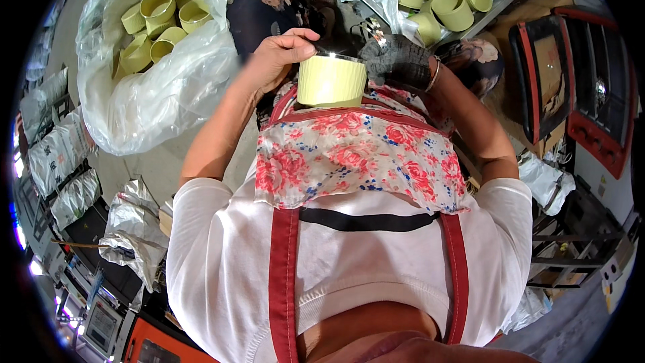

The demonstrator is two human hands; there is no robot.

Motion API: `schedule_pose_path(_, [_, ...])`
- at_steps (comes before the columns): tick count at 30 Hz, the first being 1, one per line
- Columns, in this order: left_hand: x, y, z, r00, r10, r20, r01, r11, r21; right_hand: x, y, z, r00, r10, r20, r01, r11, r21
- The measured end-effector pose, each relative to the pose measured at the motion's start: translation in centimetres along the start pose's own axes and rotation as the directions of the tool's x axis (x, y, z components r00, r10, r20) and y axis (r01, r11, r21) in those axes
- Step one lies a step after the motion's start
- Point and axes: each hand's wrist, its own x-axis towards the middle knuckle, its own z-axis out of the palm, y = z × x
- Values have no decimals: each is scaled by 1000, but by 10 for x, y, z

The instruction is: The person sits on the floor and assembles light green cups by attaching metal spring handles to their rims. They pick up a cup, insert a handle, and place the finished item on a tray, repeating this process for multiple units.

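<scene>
A pale yellow-green plastic cup [330,84] with a ribbed side rests in my lap, against the floral apron [356,151]. My bare left hand [285,57] pinches its rim at the left, with the fingers bent over the edge. My right hand [398,60], in a dark grey glove, is curled close beside the cup's right side. A small shiny piece [373,29] shows at its knuckles, too small to name. The fingertips of the right hand are partly hidden, so I cannot make out what they grip.
At the left, a large clear plastic bag [161,107] stands open with several similar cups [158,5] inside. Ahead to the right, a metal-edged tray [500,17] holds more cups [452,11]. A red-and-black machine frame [531,81] and silvery bags [544,178] stand on the right.
</scene>
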Motion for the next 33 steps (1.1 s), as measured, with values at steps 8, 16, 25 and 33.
schedule_pose_path(8, [-18, 34, 30, 960, -236, 150, 270, 921, -280, -15, -15, 15, 907, -377, -190, 350, 923, -158])
schedule_pose_path(16, [-24, 36, 56, 986, -164, -41, 144, 943, -299, -9, -41, 41, 790, -488, -373, 56, 662, -747])
schedule_pose_path(25, [-38, 51, 73, 979, -155, -135, 127, 972, -196, -1, -52, 43, 854, -513, -85, 218, 502, -837])
schedule_pose_path(33, [-27, 59, 65, 987, -130, -93, 113, 980, -166, 10, -71, 34, 814, -571, -110, 261, 527, -809])
